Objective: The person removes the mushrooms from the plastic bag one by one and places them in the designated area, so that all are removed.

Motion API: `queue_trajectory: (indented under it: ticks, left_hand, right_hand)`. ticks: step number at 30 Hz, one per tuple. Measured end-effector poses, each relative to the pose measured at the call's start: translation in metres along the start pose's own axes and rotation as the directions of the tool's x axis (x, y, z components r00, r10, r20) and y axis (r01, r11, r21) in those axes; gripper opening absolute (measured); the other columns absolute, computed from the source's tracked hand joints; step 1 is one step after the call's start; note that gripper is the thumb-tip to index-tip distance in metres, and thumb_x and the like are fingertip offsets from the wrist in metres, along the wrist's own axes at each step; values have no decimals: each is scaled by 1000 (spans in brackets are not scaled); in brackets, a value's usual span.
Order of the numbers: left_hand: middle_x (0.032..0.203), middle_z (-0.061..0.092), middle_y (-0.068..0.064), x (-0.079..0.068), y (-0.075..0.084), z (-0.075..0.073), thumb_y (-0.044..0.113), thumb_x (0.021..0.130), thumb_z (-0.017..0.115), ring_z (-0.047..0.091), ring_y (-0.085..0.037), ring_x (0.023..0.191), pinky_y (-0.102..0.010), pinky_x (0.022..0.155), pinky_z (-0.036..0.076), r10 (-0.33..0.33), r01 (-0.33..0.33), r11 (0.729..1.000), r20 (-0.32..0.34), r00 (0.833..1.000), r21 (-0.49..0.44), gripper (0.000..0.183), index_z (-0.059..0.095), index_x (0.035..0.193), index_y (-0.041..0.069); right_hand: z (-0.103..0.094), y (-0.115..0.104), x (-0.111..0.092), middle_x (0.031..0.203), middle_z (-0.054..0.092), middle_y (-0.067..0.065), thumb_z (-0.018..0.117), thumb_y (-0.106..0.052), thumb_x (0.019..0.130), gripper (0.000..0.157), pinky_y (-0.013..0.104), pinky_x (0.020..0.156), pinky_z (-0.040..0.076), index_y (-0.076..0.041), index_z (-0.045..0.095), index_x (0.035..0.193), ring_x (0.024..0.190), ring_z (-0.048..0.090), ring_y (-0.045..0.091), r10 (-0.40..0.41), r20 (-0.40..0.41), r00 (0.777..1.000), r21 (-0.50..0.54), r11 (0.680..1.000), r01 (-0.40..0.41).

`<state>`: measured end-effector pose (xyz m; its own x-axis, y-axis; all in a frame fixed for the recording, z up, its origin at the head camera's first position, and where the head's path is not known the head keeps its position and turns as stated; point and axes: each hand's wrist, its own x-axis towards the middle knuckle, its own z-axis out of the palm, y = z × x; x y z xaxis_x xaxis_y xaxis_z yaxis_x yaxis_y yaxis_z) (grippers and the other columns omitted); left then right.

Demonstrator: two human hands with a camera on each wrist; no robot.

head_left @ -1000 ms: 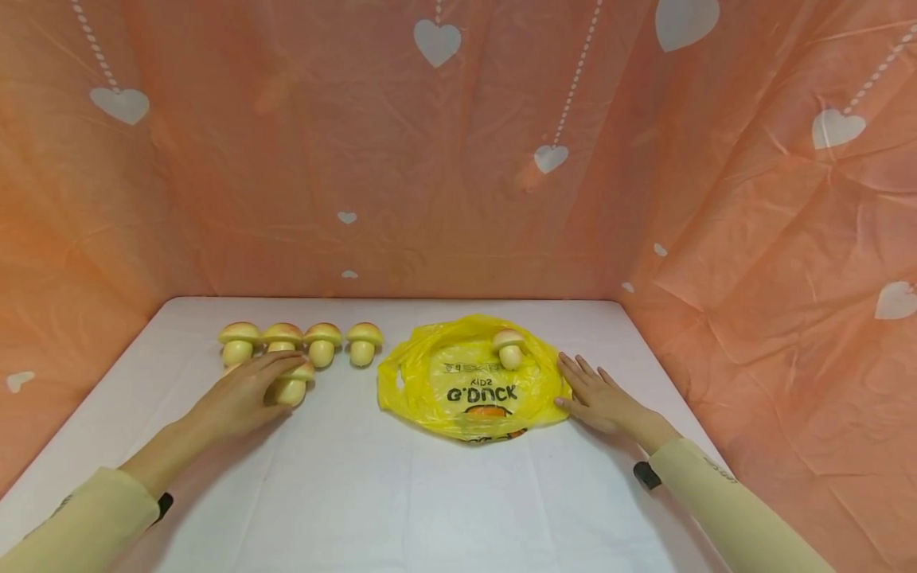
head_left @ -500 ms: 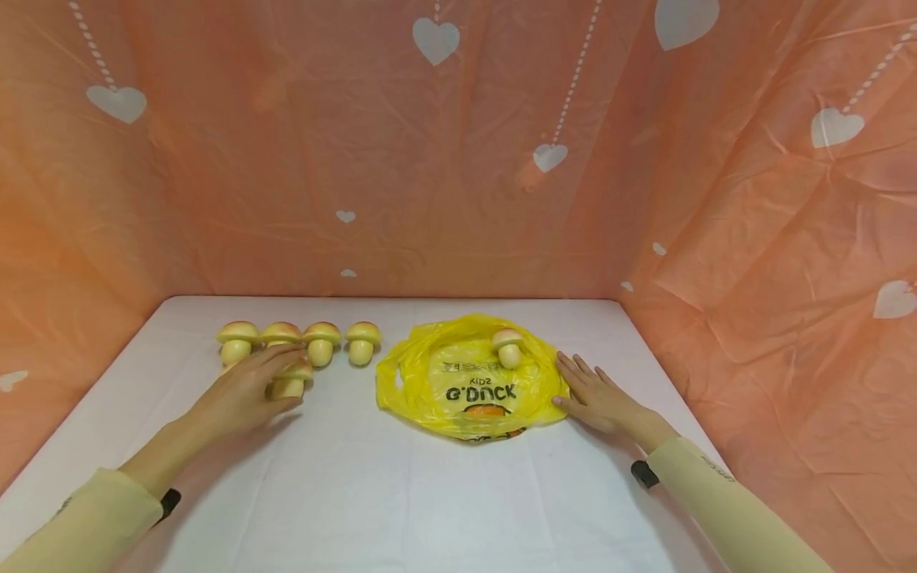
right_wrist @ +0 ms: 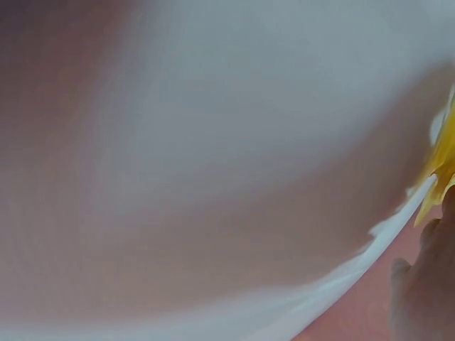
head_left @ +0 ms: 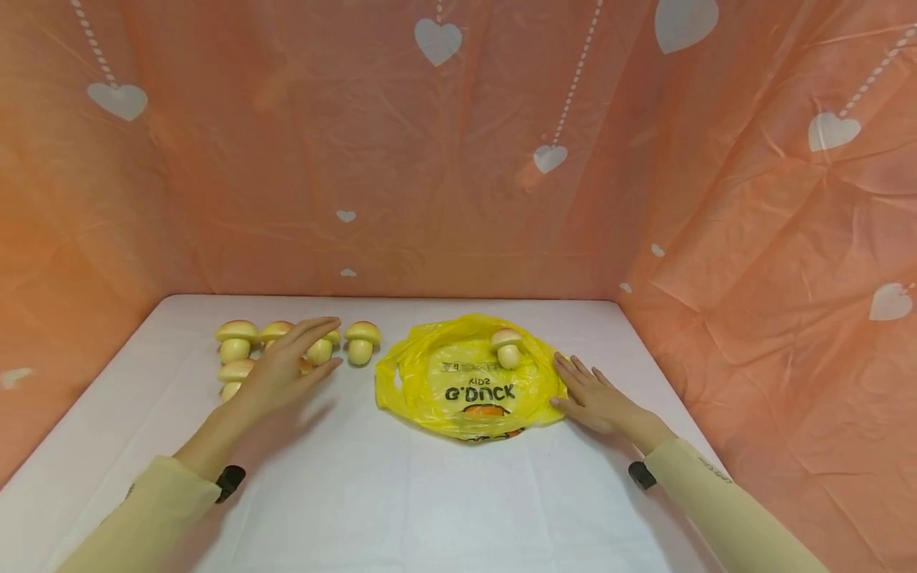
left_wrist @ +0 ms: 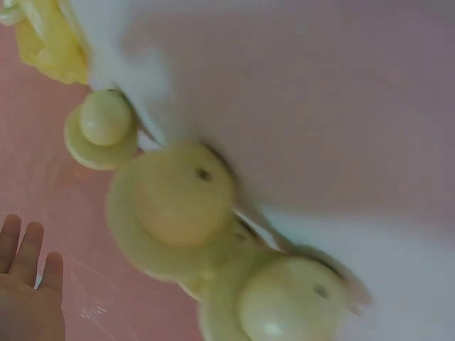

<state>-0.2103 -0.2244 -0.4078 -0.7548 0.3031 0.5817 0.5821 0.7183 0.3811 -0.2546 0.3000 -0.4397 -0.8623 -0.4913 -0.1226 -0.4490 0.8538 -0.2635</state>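
Note:
In the head view my left hand (head_left: 282, 370) hovers over a group of toy mushrooms, fingers extended and thumb apart. The left wrist view also shows that hand (left_wrist: 28, 284) with straight fingers, beside the mushrooms (left_wrist: 178, 199). A front-row mushroom is mostly hidden behind it; a sliver of orange cap shows between thumb and fingers. Just past the fingertips stands the rightmost back-row mushroom (head_left: 361, 344). My right hand (head_left: 598, 402) lies with fingers spread, fingertips at the right edge of a yellow plastic bag (head_left: 408, 398). One mushroom (head_left: 508, 350) is inside the bag's mouth.
Other mushrooms stand at the left of the white-covered table (head_left: 430, 509): one at the back-row end (head_left: 236, 342) and another in front of it (head_left: 235, 376). An orange curtain (head_left: 401, 183) with white hearts encloses the back and sides.
My left hand has moved right and slightly away from me, from around the front-row mushroom to over the back row, uncovering the front-left mushroom. The right hand and bag stay put.

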Motion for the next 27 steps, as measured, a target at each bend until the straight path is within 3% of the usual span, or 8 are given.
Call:
queue_trajectory:
  ticks: [9,18,27]
  left_hand:
    - [148,54,-17,32,18,23,11,94,77,55,-43,131,-64,104,46,5,-3,995,14,1000,-101,59,54,148,3]
    - [147,55,-17,62,38,50,14,95,78,56,-41,132,-59,107,48,43,-41,985,13,999,-168,59,55,148,3]
    - [148,54,-13,82,56,77,20,98,75,58,-37,131,-55,106,50,10,4,978,65,998,-210,56,55,149,7]
  right_hand:
    - [0,2,1,174,10,16,48,-52,107,83,67,124,4,-2,17,165,158,6,44,8,10,1000,10,1000,-8]
    - [-1,0,1,173,10,16,48,-52,108,82,68,124,4,-2,17,165,158,7,45,9,10,1000,16,1000,-9]
    - [-1,0,1,173,11,16,47,-52,108,82,68,124,5,-2,18,165,158,8,45,7,12,1000,4,1000,-7]
